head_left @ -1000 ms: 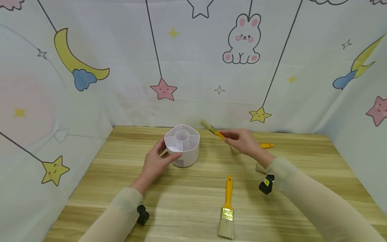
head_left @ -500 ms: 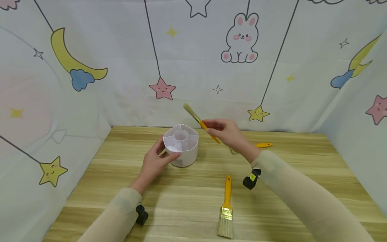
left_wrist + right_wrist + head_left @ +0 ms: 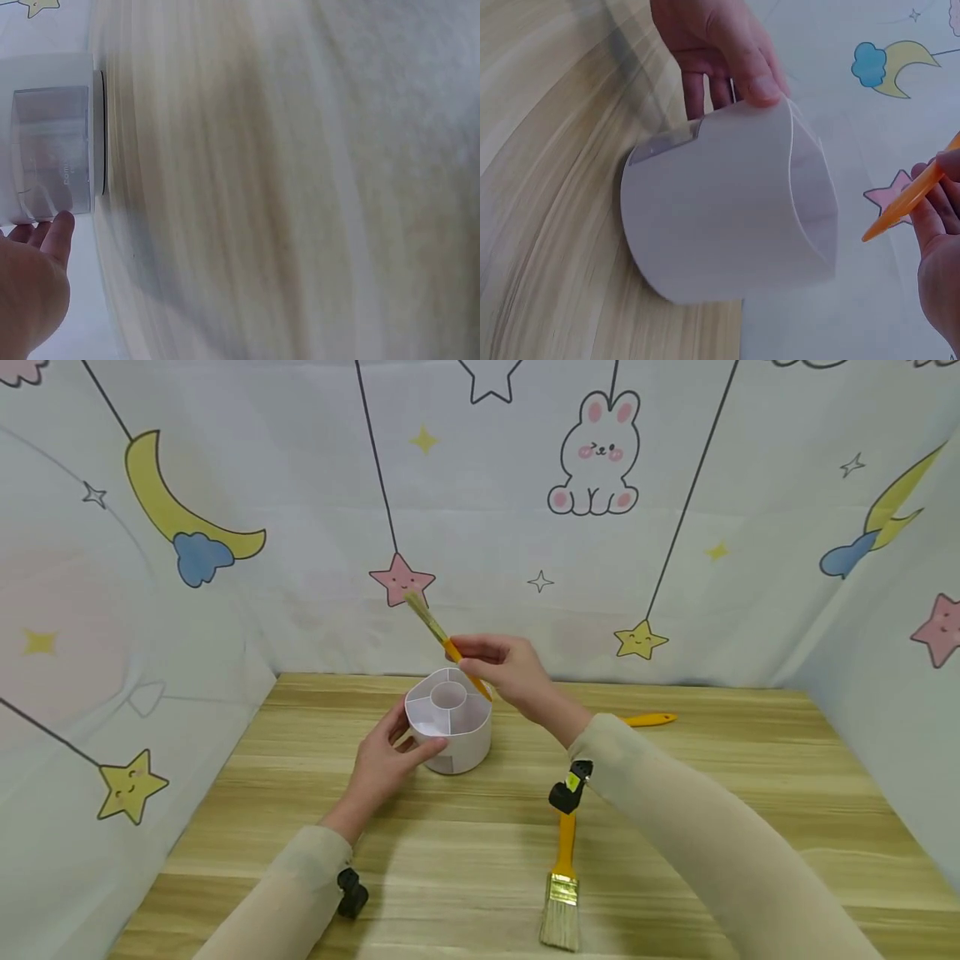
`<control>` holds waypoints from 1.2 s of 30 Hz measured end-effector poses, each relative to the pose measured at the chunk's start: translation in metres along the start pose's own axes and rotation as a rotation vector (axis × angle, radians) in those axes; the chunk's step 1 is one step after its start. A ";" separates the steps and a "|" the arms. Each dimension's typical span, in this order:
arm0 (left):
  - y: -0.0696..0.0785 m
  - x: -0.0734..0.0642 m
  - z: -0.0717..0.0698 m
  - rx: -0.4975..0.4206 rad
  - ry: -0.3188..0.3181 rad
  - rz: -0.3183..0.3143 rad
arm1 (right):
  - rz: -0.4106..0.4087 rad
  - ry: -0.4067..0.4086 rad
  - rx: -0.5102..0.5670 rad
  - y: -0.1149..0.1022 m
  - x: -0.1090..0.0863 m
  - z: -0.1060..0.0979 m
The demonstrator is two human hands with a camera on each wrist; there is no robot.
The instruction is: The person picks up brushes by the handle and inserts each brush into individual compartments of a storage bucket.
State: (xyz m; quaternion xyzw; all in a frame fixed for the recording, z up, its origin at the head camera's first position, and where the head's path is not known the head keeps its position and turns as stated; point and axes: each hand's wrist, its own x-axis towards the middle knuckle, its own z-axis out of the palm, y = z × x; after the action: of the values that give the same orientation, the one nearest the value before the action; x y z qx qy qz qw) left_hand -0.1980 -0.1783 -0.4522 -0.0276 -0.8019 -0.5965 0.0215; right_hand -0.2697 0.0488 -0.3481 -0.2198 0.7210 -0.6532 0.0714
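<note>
A white desk organizer (image 3: 471, 748), round-cornered with a central ring and several compartments, stands upright on the wooden table. My left hand (image 3: 384, 765) grips its left side, thumb in front near the rim; the left wrist view shows fingertips at a clear panel (image 3: 52, 150) in its wall. Above the organizer's right rim, my right hand (image 3: 501, 670) pinches a paintbrush (image 3: 455, 653) by its orange handle. The bristles point up and left, and the handle's end hangs over the right compartments. In the right wrist view the handle (image 3: 911, 196) is apart from the organizer's opening.
Another paintbrush (image 3: 561, 893) lies near the table's front, bristles toward me. Behind the right forearm an orange handle (image 3: 651, 720) shows on the table (image 3: 285, 793); the rest of it is hidden. Printed curtains (image 3: 495, 527) close the back and sides.
My right hand has moved left and slightly up with the paintbrush, from right of the organizer to above its right rim. The brush stands steeper. My left hand has kept its place.
</note>
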 end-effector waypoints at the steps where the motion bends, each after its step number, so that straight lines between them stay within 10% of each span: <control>1: 0.000 0.000 0.000 0.001 0.000 0.004 | -0.003 -0.001 0.003 0.000 0.002 0.003; 36: -0.001 0.000 0.001 -0.012 -0.002 0.007 | -0.022 -0.031 -0.156 0.021 0.015 0.026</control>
State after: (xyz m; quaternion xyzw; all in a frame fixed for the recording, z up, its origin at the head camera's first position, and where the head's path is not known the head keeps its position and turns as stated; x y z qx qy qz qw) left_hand -0.1976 -0.1782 -0.4537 -0.0312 -0.7982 -0.6012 0.0223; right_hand -0.2783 0.0203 -0.3693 -0.2427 0.7661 -0.5923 0.0579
